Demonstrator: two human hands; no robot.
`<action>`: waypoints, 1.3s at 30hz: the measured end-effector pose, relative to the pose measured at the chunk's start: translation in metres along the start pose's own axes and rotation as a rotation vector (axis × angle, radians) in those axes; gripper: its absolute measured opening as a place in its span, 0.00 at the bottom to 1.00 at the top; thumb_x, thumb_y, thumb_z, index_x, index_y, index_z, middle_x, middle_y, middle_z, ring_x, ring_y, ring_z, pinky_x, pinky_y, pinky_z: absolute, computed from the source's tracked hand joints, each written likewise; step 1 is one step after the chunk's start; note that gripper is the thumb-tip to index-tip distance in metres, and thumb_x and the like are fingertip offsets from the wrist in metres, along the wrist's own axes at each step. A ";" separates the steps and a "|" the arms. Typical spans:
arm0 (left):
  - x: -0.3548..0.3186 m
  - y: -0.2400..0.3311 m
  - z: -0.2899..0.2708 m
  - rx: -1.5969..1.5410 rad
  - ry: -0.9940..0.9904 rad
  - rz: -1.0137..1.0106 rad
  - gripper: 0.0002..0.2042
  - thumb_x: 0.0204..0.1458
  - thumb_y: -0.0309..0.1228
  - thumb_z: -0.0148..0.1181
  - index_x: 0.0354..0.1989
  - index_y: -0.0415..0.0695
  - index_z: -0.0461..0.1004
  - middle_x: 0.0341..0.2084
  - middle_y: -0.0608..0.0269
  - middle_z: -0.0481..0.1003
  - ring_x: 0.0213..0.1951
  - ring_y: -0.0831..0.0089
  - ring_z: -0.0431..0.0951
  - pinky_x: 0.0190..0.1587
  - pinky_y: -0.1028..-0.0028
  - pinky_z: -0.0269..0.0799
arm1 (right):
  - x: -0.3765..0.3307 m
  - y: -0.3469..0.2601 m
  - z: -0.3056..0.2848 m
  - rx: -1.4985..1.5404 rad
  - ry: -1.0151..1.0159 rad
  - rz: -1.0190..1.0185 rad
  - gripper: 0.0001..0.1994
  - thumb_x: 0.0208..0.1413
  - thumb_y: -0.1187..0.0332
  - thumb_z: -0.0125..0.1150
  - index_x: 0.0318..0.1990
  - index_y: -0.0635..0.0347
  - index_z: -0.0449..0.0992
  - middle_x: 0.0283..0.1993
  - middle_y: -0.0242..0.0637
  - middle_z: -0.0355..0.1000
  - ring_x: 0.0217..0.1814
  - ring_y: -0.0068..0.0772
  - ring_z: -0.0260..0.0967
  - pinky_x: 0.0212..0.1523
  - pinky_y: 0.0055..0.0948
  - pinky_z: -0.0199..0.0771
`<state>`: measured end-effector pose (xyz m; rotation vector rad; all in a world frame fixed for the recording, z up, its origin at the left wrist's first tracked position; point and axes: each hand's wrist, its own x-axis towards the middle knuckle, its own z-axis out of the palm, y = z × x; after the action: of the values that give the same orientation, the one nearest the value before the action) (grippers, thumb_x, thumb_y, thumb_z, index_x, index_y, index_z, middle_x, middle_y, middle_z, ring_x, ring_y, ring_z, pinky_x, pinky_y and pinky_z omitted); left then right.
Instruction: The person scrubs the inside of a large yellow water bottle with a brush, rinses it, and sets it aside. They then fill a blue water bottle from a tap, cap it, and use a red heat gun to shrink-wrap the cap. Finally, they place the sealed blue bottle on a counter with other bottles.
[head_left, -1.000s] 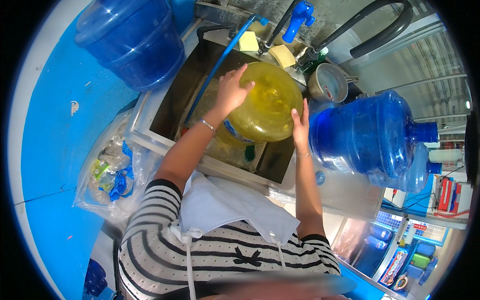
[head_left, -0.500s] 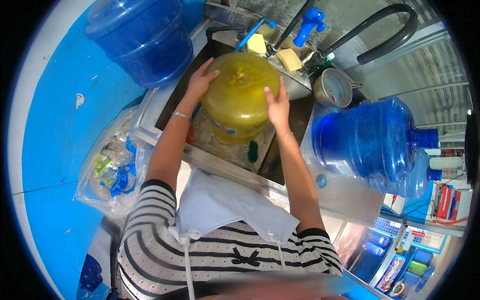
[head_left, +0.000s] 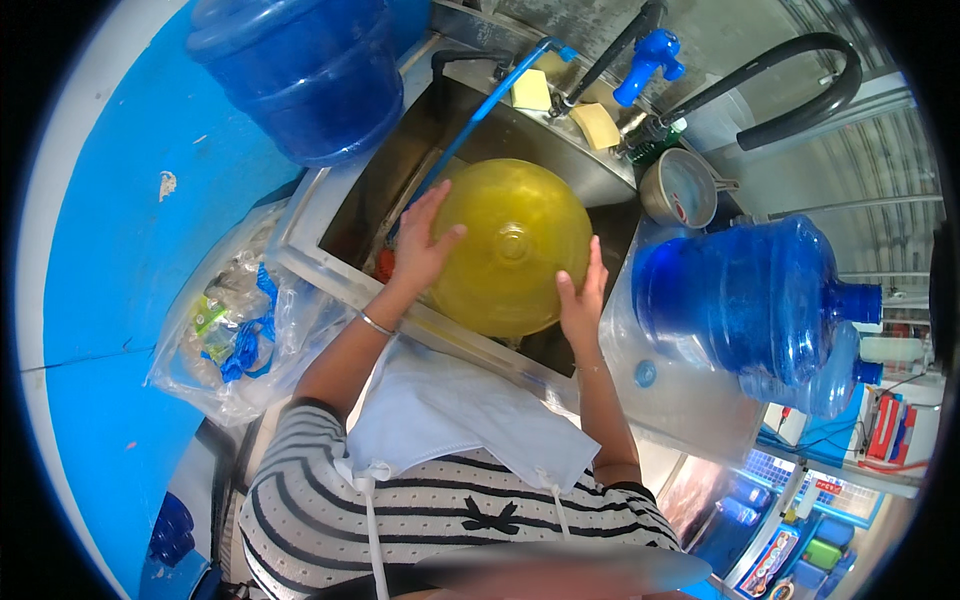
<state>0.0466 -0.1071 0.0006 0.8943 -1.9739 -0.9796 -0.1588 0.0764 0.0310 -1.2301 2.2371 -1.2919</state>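
from my feed: yellow jug [head_left: 510,245] over the steel sink [head_left: 330,255], bottom facing up | left hand [head_left: 420,245] and right hand [head_left: 582,300] flat on its sides, fingers spread | looks mid-wash, blue jugs [head_left: 745,300] beside probably left

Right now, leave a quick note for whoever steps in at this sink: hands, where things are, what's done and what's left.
Left hand: flat on the upper left side of the yellow water jug. Right hand: pressed on its lower right side. Between them they hold the jug, its base toward the camera, over the steel sink.
Nearby: a blue jug lying on the right counter, another blue jug at upper left, sponges by the blue tap.
Done or left: cannot be told from this view.
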 end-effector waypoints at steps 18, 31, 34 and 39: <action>0.164 0.036 0.117 0.214 -0.220 -0.296 0.33 0.51 0.51 0.61 0.67 0.58 0.62 0.60 0.41 0.65 0.63 0.41 0.60 0.62 0.52 0.60 | 0.139 0.092 -0.045 -0.325 0.226 0.064 0.27 0.63 0.50 0.49 0.64 0.54 0.67 0.54 0.65 0.69 0.58 0.62 0.65 0.59 0.46 0.65; 0.088 -0.019 0.054 -0.021 0.048 -0.298 0.39 0.55 0.45 0.61 0.71 0.43 0.51 0.42 0.55 0.74 0.46 0.63 0.75 0.49 0.67 0.71 | 0.194 0.037 -0.027 -0.576 -0.151 0.063 0.23 0.64 0.51 0.46 0.64 0.42 0.69 0.54 0.63 0.70 0.57 0.63 0.68 0.58 0.54 0.65; 0.002 0.017 0.065 -0.411 -0.376 -0.403 0.31 0.61 0.41 0.56 0.69 0.43 0.55 0.33 0.66 0.73 0.35 0.76 0.73 0.40 0.73 0.72 | 0.206 0.016 -0.024 -0.724 -0.238 0.121 0.26 0.64 0.44 0.43 0.66 0.38 0.66 0.60 0.53 0.68 0.65 0.58 0.62 0.65 0.63 0.52; -0.053 0.078 0.068 -0.663 -1.169 0.224 0.10 0.54 0.26 0.59 0.43 0.38 0.80 0.37 0.57 0.78 0.37 0.69 0.79 0.42 0.72 0.74 | 0.169 -0.028 0.012 -0.233 -0.378 -0.327 0.22 0.65 0.44 0.47 0.48 0.45 0.82 0.62 0.41 0.70 0.71 0.47 0.57 0.70 0.59 0.44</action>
<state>-0.0048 -0.0047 0.0209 -0.4017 -2.2294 -2.1194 -0.2379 -0.0698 0.0745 -1.8144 2.0068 -0.8133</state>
